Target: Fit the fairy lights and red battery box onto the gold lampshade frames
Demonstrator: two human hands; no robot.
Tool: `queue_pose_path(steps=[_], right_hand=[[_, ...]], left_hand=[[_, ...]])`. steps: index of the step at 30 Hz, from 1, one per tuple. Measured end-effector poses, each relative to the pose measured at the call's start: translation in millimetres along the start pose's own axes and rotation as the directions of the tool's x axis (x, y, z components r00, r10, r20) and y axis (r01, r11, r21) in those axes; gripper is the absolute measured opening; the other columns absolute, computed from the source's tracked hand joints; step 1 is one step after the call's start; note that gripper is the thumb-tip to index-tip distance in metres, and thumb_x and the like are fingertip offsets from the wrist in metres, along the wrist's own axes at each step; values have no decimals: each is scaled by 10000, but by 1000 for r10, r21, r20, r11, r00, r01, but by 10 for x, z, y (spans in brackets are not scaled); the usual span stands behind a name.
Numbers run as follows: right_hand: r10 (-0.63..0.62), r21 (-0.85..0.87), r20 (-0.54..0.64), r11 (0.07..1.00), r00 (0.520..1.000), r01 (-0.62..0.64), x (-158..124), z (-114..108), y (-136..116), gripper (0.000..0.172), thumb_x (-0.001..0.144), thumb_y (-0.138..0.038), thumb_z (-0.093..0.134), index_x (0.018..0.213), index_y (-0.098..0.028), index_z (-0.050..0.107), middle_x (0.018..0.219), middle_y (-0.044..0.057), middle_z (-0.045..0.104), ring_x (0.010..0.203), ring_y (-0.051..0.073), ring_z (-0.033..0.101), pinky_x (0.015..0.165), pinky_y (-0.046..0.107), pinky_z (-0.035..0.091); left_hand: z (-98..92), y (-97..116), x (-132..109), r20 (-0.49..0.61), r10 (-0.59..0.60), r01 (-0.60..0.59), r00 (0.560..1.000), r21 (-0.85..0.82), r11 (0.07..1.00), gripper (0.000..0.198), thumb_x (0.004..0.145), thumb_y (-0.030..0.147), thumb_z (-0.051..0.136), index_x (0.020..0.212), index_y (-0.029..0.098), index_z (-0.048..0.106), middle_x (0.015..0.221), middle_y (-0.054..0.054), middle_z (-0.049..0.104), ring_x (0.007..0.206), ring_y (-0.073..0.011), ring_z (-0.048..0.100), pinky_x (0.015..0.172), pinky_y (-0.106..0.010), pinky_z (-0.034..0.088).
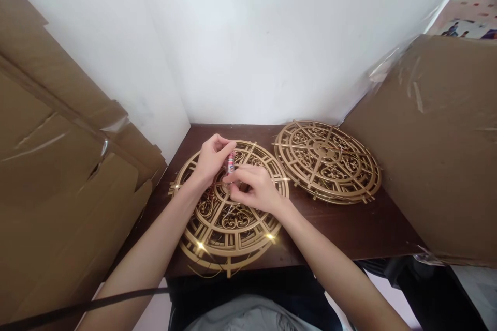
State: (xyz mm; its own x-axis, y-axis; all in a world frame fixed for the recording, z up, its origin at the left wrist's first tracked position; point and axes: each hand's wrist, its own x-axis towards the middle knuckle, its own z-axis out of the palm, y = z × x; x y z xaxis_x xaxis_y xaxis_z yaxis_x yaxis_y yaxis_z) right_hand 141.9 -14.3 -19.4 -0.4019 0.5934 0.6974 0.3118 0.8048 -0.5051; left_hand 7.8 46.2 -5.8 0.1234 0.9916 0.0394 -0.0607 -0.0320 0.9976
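Note:
A small red battery (230, 162) with a printed label stands out between my two hands, over the middle of a gold openwork disc (233, 222). My left hand (215, 158) has its thumb and forefinger closed at the battery's far end. At the near end, the fingers of my right hand (254, 186) are pinched together around it. The disc has rings, spokes and scroll patterns, and it lies on top of similar discs. Both hands partly cover its centre, so what is beneath the battery is hidden.
A second stack of gold openwork discs (328, 163) lies to the right on the dark brown table (330, 230). Cardboard walls stand at the left (58, 165) and right (435, 150). A white wall (252, 51) rises behind. A dark strap (97, 302) crosses the lower left.

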Motion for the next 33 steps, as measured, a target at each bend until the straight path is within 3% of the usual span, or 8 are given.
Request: queue_pose_path(steps=[24,29,33], right_hand=[[34,17,-5,999,999,-34,3,-10,-22,176,784,-99,504,842,-183,647,685,7,658,585,117,560,574,242,468],[114,179,-42,978,993,-105,19,-61,-79,209,868,-135,492,971,-197,663,790,17,707,692,125,659,676,258,542],[289,280,-106,927,951,-250,42,-141,-113,240,901,-183,512,1113,-212,621,859,14,734,797,147,698,783,305,563]], left_hand=[[7,11,-6,-7,11,-12,1000,-38,999,273,694,342,709,730,164,506,630,23,582,534,-75,517,455,-172,372],[-19,59,16,-72,-11,-1,997,-161,987,278,688,333,716,737,168,498,603,31,575,509,-68,512,448,-169,387],[-42,109,29,-67,-43,24,997,-255,967,279,690,312,711,737,169,476,590,38,568,448,-46,467,398,-155,354]])
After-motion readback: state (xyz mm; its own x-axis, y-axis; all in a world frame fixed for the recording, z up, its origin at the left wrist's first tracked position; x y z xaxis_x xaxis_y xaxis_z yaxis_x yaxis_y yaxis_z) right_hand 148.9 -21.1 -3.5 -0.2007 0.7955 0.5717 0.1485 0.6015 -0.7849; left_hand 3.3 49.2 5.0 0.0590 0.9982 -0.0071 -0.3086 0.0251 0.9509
